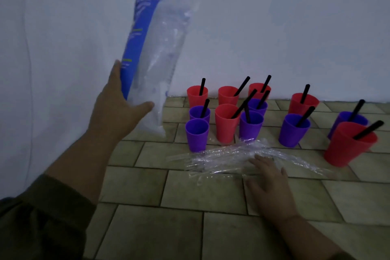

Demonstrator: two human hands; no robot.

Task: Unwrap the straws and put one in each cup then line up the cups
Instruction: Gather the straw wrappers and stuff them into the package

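**Cups with straws by the wall, bag held up, wrappers under the right hand**

The cups (226, 126), red and purple, stand upright on the tiled floor (179, 196) close to the white wall (295, 27). Most sit in a tight cluster, with two looser pairs off to the right. They are not in one line. Black straws (242, 86) lean in nearly all of them. The front purple cup (197, 136), at the cluster's left corner, shows only its dark inside.

Just in front of the cluster lies a heap of clear wrappers (223, 157), crumpled and spread across the tiles. The right hand (270, 181) lies palm down on the heap's right part, its fingers (261, 162) straight and a little apart, pressing on the plastic rather than curling round it.

To the left, the left hand (115, 110) holds a long clear bag (156, 48) with blue print and a blue top strip, raised upright and tilted slightly. The thumb and fingers are closed round the bag's lower part. The bag is blurred and what it holds cannot be told. A dark sleeve (42, 217) covers the left forearm.
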